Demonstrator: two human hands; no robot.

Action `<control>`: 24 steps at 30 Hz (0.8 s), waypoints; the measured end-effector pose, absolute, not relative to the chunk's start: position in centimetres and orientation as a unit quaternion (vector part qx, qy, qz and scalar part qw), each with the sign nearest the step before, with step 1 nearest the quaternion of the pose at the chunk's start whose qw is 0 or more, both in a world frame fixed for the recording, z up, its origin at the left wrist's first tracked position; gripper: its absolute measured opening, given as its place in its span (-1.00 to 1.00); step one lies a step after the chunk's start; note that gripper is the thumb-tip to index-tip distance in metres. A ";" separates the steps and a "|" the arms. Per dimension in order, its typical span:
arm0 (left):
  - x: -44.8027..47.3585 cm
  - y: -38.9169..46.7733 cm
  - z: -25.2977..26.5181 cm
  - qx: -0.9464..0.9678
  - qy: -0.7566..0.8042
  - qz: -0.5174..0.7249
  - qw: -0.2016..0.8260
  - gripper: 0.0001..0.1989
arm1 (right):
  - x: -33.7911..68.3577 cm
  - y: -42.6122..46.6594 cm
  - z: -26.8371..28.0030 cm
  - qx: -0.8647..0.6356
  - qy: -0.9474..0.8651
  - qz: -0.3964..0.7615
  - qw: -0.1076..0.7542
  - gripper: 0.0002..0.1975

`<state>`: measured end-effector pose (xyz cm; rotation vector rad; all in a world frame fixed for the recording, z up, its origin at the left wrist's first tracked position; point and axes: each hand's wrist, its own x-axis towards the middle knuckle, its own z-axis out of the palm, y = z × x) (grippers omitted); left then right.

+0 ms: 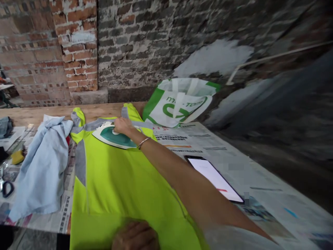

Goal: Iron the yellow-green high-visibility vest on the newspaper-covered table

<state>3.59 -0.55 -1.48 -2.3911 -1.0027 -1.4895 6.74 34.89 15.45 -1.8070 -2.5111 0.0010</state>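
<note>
A: Right hand?
B: Grips the iron, with fingers closed over the handle and hiding most of it.

A: And the iron?
B: Rests on the upper part of the neon-yellow shirt, nose to the left. Can't see the soleplate.

A: Left hand?
B: Blurred, cut off by the bottom edge. Looks curled over the shirt's lower part; can't tell how far open, or whether holding anything.

A: Also hard to make out?
B: Lower end of the shirt, out of frame. Scissors, cropped at the left.

A: Room to move?
B: Widest to the right, across newspaper, with a phone just beside the forearm. Tight on the left, against a light-blue garment. Past the collar, a wooden strip of table, then brick wall. Near the far right shoulder, a white-and-green bag.
</note>
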 end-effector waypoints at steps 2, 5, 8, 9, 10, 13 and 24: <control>3.1 -1.0 -0.5 -0.811 -0.349 -0.469 0.017 -0.79 | 8.2 33.1 15.4 -0.562 -0.827 -0.003 0.004 -0.56; 2.4 -1.6 1.0 -0.839 -0.357 -0.406 -0.058 -0.77 | 11.1 28.6 14.9 -0.527 -0.849 -0.005 -0.015 -0.61; 1.8 -1.7 1.6 -0.850 -0.337 -0.398 -0.082 -0.78 | 13.7 22.7 14.9 -0.504 -0.863 -0.001 -0.036 -0.67; 1.7 -1.7 1.7 -0.849 -0.335 -0.400 -0.087 -0.78 | 14.4 20.7 15.1 -0.495 -0.868 0.003 -0.046 -0.69; 1.6 -1.7 1.7 -0.847 -0.335 -0.402 -0.092 -0.78 | 15.0 18.7 15.4 -0.484 -0.873 0.009 -0.059 -0.72; 1.5 -1.8 2.0 -0.846 -0.336 -0.401 -0.101 -0.78 | 15.9 14.1 16.5 -0.450 -0.888 0.029 -0.086 -0.77; -0.2 -2.0 5.3 -0.814 -0.367 -0.380 -0.242 -0.78 | 14.7 12.3 17.0 -0.445 -0.893 0.035 -0.054 -0.71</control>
